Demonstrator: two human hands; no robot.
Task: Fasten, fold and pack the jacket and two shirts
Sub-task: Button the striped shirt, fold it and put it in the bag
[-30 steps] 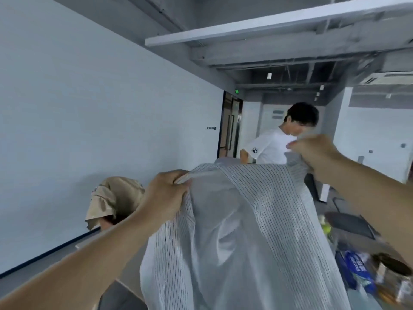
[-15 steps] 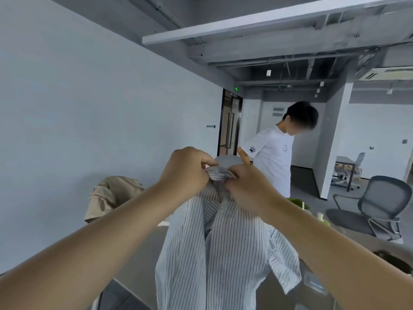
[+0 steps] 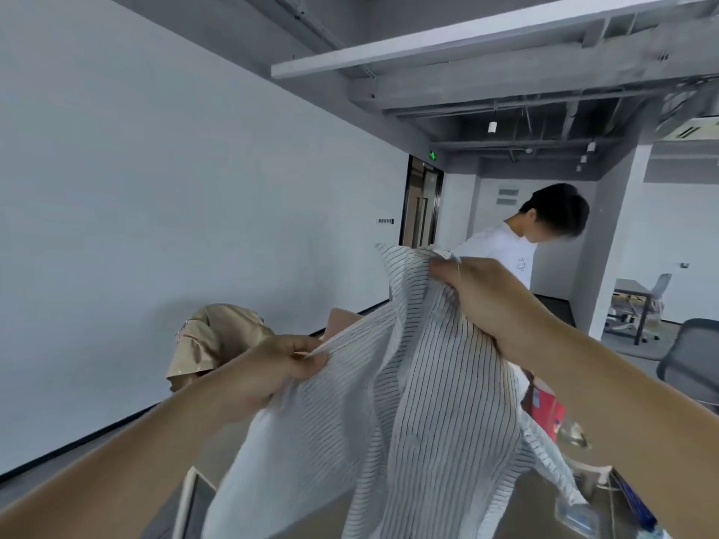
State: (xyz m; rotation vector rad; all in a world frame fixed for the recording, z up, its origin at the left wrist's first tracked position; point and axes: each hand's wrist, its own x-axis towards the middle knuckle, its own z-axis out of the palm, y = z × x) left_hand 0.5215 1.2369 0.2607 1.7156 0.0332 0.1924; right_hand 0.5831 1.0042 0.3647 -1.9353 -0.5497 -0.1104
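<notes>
Fingers [image 3: 309, 356] of left hand [image 3: 268, 371] pinching striped shirt [image 3: 428, 414] front edge, right hand [image 3: 482, 301] gripping collar. Spread apart from joint collar hold. Shirt midair, right of tan jacket [image 3: 212, 340]; probably not fastened yet.

A person in a white T-shirt [image 3: 502, 250] stands at the far side, head bent down, in front of a dark-framed door [image 3: 422, 204] with a green exit sign [image 3: 432, 155] above it. A small switch panel [image 3: 384, 220] sits on the pale wall [image 3: 155, 188] left of the door. To the right, a grey office chair [image 3: 696, 352] stands near a desk [image 3: 634, 291]. A red box [image 3: 546, 408] lies low at the right, above a blurred blue package [image 3: 638, 499]. Overhead, a white beam [image 3: 467, 36] crosses the exposed grey ceiling, beside a ceiling air-conditioning unit [image 3: 690, 128].
</notes>
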